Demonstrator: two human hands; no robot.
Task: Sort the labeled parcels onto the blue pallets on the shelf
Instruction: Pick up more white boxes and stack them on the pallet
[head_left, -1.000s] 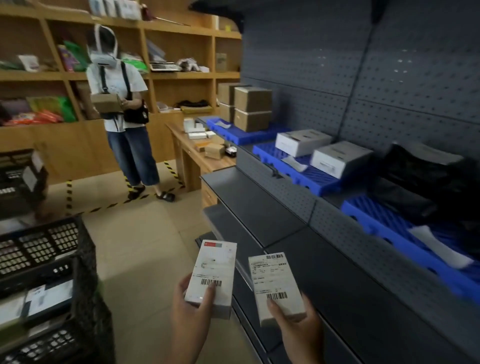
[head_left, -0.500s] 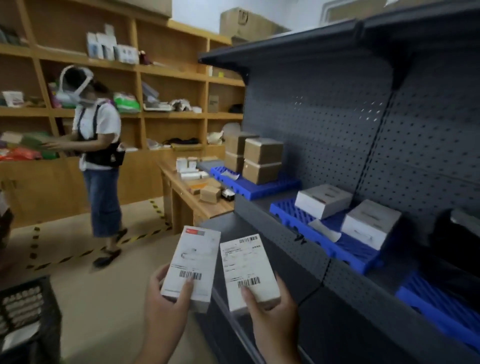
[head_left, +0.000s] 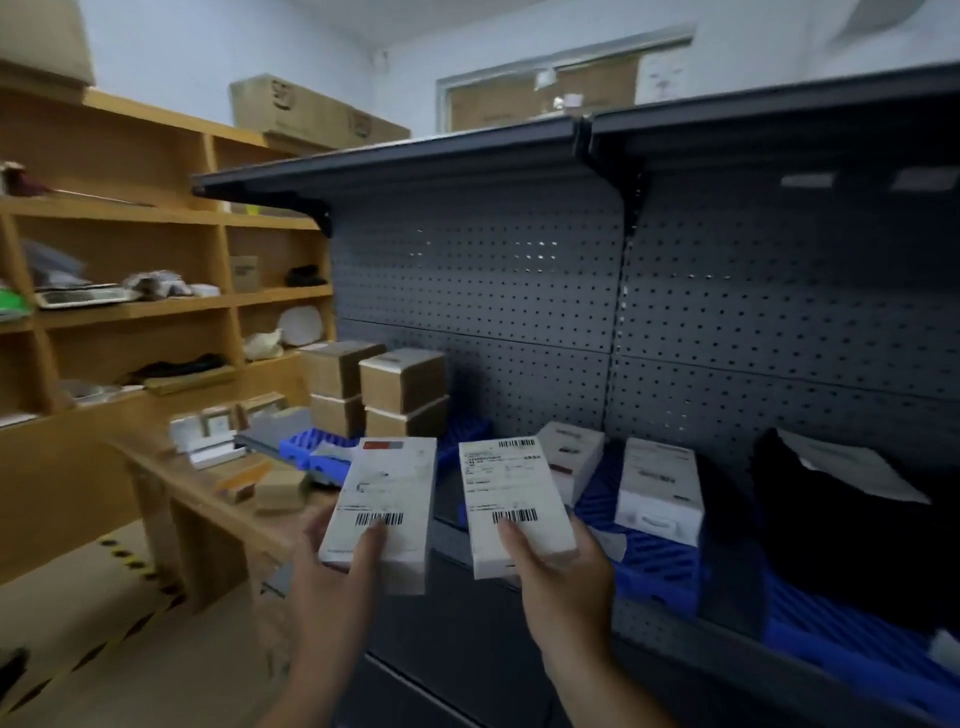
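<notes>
My left hand (head_left: 332, 582) grips a white labelled box with a red mark (head_left: 382, 499), thumb on its barcode. My right hand (head_left: 561, 577) grips a second white box with a shipping label (head_left: 511, 499). Both boxes are held upright in front of the grey shelf. Behind them lie three blue pallets: the left pallet (head_left: 306, 449) carries stacked brown cartons (head_left: 400, 392), the middle pallet (head_left: 654, 561) carries two white boxes (head_left: 657, 486), and the right pallet (head_left: 852, 649) holds black bagged parcels (head_left: 841, 525).
A grey pegboard back wall (head_left: 519, 291) and an upper shelf (head_left: 415, 161) enclose the pallets. A wooden counter (head_left: 208, 493) with small boxes stands left of the shelf, in front of wooden shelving (head_left: 130, 306). Yellow-black floor tape (head_left: 124, 561) runs at lower left.
My view has tilted up and closer to the shelf; the other person has left the frame. Both hands have risen with the boxes, now level with the pallets.
</notes>
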